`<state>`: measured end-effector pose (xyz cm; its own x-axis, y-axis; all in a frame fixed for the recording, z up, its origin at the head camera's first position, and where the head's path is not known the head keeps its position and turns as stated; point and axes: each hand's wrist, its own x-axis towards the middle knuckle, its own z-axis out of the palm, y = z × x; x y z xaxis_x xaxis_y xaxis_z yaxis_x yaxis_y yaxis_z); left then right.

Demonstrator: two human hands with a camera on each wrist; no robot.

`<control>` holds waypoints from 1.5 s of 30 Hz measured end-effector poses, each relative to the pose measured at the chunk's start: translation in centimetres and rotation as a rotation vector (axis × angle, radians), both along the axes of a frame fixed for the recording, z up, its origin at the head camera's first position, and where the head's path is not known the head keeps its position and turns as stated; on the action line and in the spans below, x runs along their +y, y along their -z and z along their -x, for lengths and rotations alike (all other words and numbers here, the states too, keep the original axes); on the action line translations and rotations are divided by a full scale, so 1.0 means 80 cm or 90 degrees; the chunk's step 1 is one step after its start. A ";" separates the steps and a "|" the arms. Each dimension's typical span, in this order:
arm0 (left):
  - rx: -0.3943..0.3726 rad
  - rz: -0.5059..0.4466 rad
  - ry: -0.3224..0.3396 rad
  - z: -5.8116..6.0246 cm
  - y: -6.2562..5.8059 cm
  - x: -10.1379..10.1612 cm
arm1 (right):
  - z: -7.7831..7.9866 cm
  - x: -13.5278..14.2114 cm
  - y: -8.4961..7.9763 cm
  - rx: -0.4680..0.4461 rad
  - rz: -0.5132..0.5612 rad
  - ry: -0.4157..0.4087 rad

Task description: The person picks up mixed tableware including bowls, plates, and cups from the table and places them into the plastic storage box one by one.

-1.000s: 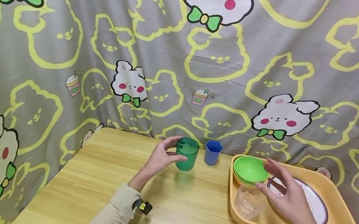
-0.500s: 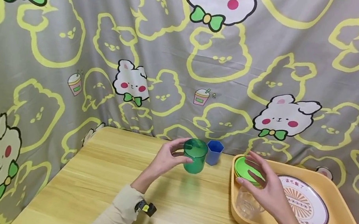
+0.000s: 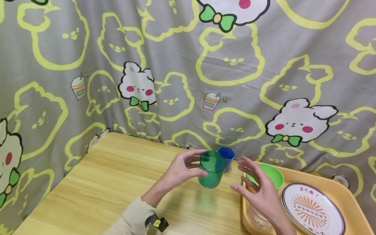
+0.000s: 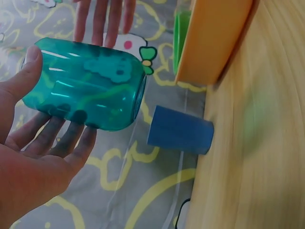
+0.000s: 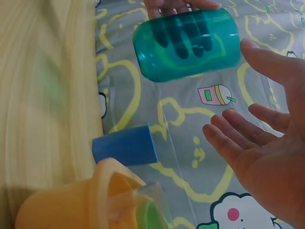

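Observation:
My left hand grips a translucent green cup between thumb and fingers, holding it upright above the table. In the left wrist view the thumb lies on one side of the green cup and the fingers curl on the other. To the right of the cup my right hand has its fingers spread, apart from the cup, with nothing in it. A blue six-sided cup stands on the table behind the green one, partly hidden by it.
An orange tray sits at the right of the wooden table. In it are white patterned plates, a green bowl and a clear cup, partly hidden by my right hand. A patterned curtain hangs behind.
My left hand has lifted the green cup and moved it right, in front of the blue cup. My right hand has moved left from over the tray toward the green cup.

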<state>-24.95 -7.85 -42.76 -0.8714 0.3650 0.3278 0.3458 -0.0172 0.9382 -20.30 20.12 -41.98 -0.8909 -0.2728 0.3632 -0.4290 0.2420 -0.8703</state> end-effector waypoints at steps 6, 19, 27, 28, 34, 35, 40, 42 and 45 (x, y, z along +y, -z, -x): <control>0.011 0.006 0.014 -0.004 -0.001 0.009 | 0.000 -0.007 0.001 -0.020 0.000 -0.021; 0.008 0.020 0.049 -0.011 -0.001 0.022 | -0.001 -0.023 0.007 -0.030 0.007 -0.024; 0.000 0.042 0.052 -0.012 -0.005 0.029 | -0.002 -0.024 0.010 -0.035 0.006 -0.015; 0.002 0.041 0.052 -0.012 -0.005 0.030 | -0.002 -0.024 0.010 -0.036 0.008 -0.016; 0.007 0.033 0.059 -0.013 -0.002 0.033 | -0.004 -0.024 0.012 -0.043 0.022 -0.024; 0.007 0.032 0.060 -0.013 -0.001 0.033 | -0.005 -0.023 0.012 -0.043 0.021 -0.022; 0.008 0.042 0.061 -0.012 0.000 0.035 | -0.005 -0.021 0.014 -0.040 0.000 -0.009; 0.004 0.045 0.063 -0.012 -0.001 0.037 | -0.006 -0.019 0.014 -0.040 -0.006 -0.004; -0.008 0.048 0.068 -0.013 -0.002 0.038 | -0.007 -0.017 0.013 -0.037 -0.015 0.002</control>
<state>-23.93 -4.79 -42.58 -0.8302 0.4787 0.2857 0.3340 0.0168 0.9424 -19.75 18.76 -43.05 -0.9109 -0.2785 0.3044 -0.3774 0.2644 -0.8875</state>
